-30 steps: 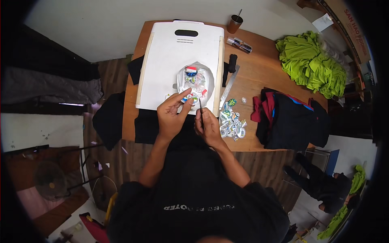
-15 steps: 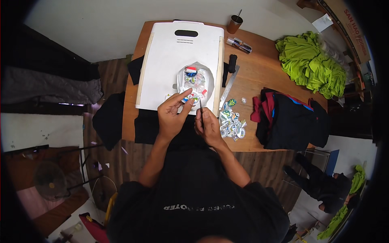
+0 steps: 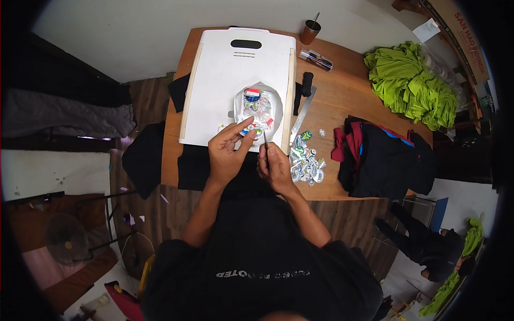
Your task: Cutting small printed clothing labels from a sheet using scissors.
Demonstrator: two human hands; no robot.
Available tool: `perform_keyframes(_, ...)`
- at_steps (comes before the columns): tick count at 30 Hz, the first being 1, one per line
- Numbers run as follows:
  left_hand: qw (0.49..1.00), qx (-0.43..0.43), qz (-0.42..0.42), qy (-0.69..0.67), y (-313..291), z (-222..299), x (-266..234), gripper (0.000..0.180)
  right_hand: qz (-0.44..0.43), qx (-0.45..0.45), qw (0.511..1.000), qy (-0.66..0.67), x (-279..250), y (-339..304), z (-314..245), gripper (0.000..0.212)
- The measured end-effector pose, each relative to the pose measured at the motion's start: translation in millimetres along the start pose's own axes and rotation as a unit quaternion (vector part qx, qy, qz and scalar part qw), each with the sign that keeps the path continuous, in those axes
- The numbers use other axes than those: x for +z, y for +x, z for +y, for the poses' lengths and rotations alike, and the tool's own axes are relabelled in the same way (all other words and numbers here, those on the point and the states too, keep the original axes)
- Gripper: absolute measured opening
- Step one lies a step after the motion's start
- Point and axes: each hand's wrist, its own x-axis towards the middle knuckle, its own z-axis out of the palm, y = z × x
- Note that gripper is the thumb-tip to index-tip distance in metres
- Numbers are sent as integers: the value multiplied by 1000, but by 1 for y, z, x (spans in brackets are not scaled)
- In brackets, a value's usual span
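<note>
Head view: both bare hands work close together over the lower part of a white board (image 3: 214, 75) that lies on a wooden worktop (image 3: 342, 91). The left hand (image 3: 227, 152) has its thumb and forefinger reaching toward one o'clock, pinching a small colourful patch (image 3: 257, 130) near their tips; its other fingers are curled in, partly hidden. The right hand (image 3: 277, 167) is mostly closed, thumb and fingers pinching a slim dark tool (image 3: 266, 140) whose tip points toward eleven o'clock, just beside the patch; whether the tip touches it cannot be told.

At twelve o'clock from the patch, an open whitish bag (image 3: 278, 109) holds more colourful pieces. At three o'clock from the right hand, near it, a heap of cut-out patches (image 3: 306, 165) lies on the worktop, with one small round piece (image 3: 322, 132) apart at two o'clock. A metal ruler (image 3: 303, 115) rests at one o'clock. Dark and red garments (image 3: 385, 160) are piled farther out at three o'clock, and bright green cloth (image 3: 409, 80) at two o'clock.
</note>
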Motion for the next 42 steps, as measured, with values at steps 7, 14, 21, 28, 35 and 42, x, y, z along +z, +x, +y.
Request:
perform_keyframes(7, 1000, -4, 1, -7, 0, 1, 0, 33, 0, -2, 1000, -2, 0, -1, 0, 35)
perform_keyframes(14, 1000, 4, 4, -24, 0, -2, -3, 32, -16, -9, 1000, 11, -3, -2, -5, 37)
perform_keyframes(21, 999, -13, 14, -33, 1, 2, 0, 33, -23, 21, 999, 7, -14, -4, -12, 37)
perform_keyframes(28, 999, -13, -21, -30, 5, 2, -4, 34, -67, 75, 992, -75, -25, -5, -31, 37)
perform_keyframes(35, 999, -33, -35, -23, 6, 1, -2, 35, -98, 72, 975, -185, -27, -5, -44, 38)
perform_keyframes(42, 997, -38, -58, -18, 3, -4, -7, 33, -75, 38, 970, -229, -32, -1, -38, 32)
